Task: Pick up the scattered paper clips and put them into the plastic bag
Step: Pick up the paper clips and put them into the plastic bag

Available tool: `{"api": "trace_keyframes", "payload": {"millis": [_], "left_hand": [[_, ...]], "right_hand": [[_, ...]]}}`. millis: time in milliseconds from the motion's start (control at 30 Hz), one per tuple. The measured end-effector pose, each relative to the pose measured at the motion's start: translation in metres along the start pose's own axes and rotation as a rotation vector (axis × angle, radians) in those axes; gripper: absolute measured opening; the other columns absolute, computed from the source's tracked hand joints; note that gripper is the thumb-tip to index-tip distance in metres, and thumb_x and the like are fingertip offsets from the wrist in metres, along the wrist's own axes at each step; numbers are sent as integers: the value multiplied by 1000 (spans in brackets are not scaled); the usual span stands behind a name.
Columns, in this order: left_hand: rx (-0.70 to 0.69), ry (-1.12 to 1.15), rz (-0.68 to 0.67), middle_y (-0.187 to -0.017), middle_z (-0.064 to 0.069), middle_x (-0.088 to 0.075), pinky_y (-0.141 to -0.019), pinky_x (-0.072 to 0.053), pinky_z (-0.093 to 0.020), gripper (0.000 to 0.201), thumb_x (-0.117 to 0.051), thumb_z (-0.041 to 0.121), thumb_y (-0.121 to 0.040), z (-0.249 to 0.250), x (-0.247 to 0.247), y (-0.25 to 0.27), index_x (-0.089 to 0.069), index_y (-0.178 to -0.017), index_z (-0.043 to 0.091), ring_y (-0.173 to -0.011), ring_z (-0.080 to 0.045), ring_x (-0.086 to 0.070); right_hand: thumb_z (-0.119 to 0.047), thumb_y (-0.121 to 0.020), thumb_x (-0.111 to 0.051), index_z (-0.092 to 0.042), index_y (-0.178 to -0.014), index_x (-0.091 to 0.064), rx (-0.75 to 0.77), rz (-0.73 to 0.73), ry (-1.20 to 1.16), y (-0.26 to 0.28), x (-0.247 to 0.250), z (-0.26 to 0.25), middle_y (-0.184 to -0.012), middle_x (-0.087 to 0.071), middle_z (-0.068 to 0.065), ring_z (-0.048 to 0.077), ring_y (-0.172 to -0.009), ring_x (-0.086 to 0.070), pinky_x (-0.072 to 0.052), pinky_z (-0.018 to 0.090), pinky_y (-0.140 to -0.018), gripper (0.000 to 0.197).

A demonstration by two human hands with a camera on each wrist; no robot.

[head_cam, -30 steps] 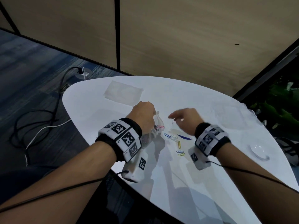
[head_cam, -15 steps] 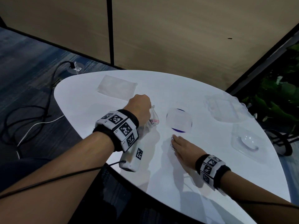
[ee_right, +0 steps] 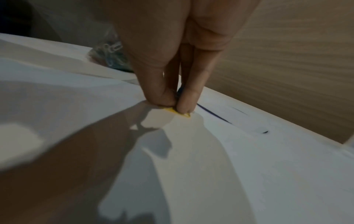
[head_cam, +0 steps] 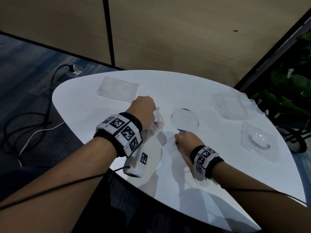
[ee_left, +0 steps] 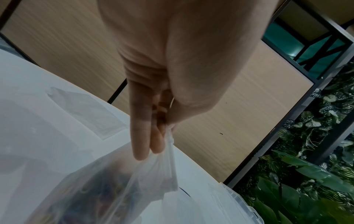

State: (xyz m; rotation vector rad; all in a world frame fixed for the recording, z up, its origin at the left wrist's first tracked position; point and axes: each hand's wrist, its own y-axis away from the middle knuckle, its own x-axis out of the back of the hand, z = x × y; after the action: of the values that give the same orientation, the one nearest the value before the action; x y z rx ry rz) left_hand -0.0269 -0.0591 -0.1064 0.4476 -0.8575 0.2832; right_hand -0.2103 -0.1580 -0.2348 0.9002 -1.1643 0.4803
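My left hand (head_cam: 153,108) pinches the top edge of a clear plastic bag (head_cam: 157,127) and holds it up just above the white table (head_cam: 87,105). In the left wrist view, thumb and fingers of the left hand (ee_left: 167,128) clamp the bunched bag (ee_left: 122,189), with several coloured paper clips blurred inside. To the right of the bag, my right hand (head_cam: 176,142) is down on the table and pinches paper clips (head_cam: 175,143). The right wrist view shows the right hand (ee_right: 177,106) holding a yellow clip (ee_right: 181,114) between thumb and finger at the tabletop. Any other loose clips are hidden under the hand.
A round clear lid with a blue rim (head_cam: 185,120) lies just beyond my right hand. Two clear plastic containers (head_cam: 234,105) (head_cam: 259,140) stand at the right. A flat empty bag (head_cam: 117,88) lies at the far left. Cables (head_cam: 33,115) trail on the floor.
My right hand came down from beside the bag, lay flat over the loose clips, and now has its fingers curled, pinching clips. The left hand keeps holding the bag.
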Motion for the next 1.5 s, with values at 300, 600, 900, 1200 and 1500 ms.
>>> {"api": "trace_keyframes", "payload": {"millis": [300, 600, 900, 1200, 1500], "left_hand": [[-8, -23, -7, -123, -13, -68, -96, -56, -38, 35, -49, 3, -97, -3, 2, -3, -66, -127, 8, -102, -30, -71], [12, 11, 9, -104, -15, -72, -92, -58, -40, 32, -53, 3, -96, -2, -1, 0, -69, -123, 9, -96, -31, -71], [14, 6, -8, -99, -16, -73, -90, -59, -40, 31, -51, 1, -95, -5, 4, 0, -70, -119, 5, -93, -32, -72], [-2, -24, 3, -108, -14, -73, -93, -58, -38, 32, -49, 3, -97, -16, 5, 0, -70, -120, 7, -98, -30, -71], [-3, -4, 9, -109, -15, -72, -93, -58, -40, 31, -52, 3, -96, -16, 3, 0, -69, -121, 7, -97, -31, -71]], "right_hand": [[-11, -64, -78, -14, -67, -73, -544, 188, -954, -24, 26, 60, -68, -73, 0, 12, -63, -69, -55, 18, -62, 7], [-2, -73, -80, -6, -81, -74, -54, 191, -1517, -14, 95, -20, -76, -74, 13, 29, -72, -73, -60, 38, -78, 10], [-8, -84, -67, -15, -100, -77, -131, 245, -779, -1, 54, 30, -104, -73, 0, 16, -98, -69, -53, 31, -94, 20], [-9, -90, -62, -5, -83, -74, -24, 247, -256, 34, -31, 44, -81, -60, 10, 33, -67, -62, -47, 29, -61, 14], [-19, -87, -56, -8, -54, -50, -332, 99, -553, 38, -11, -10, -58, -49, 8, 26, -59, -48, -32, 26, -48, 35]]}}
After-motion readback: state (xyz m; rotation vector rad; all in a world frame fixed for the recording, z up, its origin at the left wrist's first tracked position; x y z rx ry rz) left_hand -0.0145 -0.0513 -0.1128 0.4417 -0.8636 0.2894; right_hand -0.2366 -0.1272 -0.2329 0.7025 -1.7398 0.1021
